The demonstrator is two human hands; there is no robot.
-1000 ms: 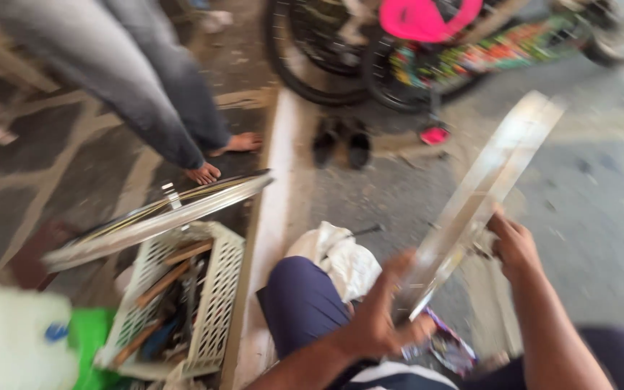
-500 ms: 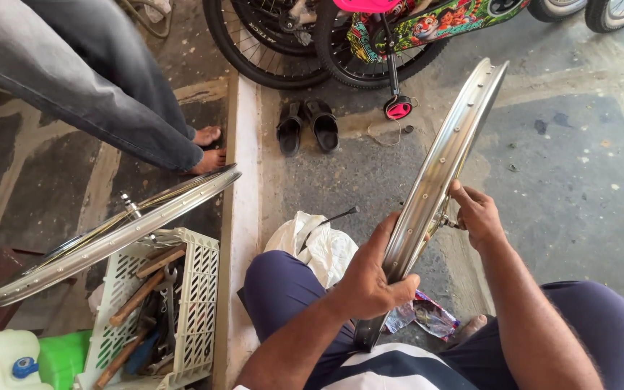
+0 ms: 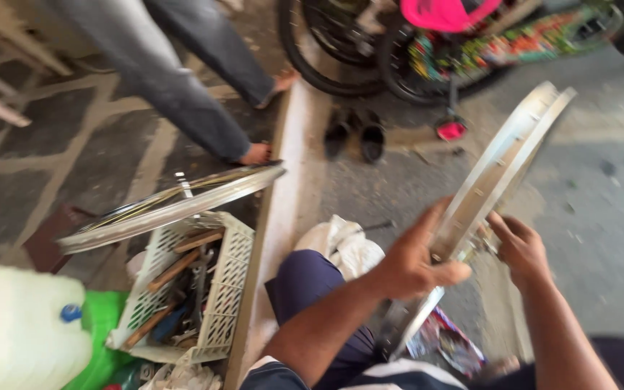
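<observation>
Rim: bare silver wheel rim (image 3: 503, 162) slants across right of frame, propped edge-up so both hands steady it.
Left hand (image 3: 413, 263): fingers wrapped over rim's edge.
Right hand (image 3: 521, 249): fingers curled against rim's inner side.
Crate: white basket (image 3: 229, 289) of tools, lower left.

A: From where does the camera look?

B: There is one view only, from the person's head. It faces down and forward, close to the left hand (image 3: 417, 267) and right hand (image 3: 520, 249) on the rim (image 3: 503, 170).

A: How far does it see?

B: Until the bicycle wheels (image 3: 341, 50) at the top edge. No second view shares the scene.
</observation>
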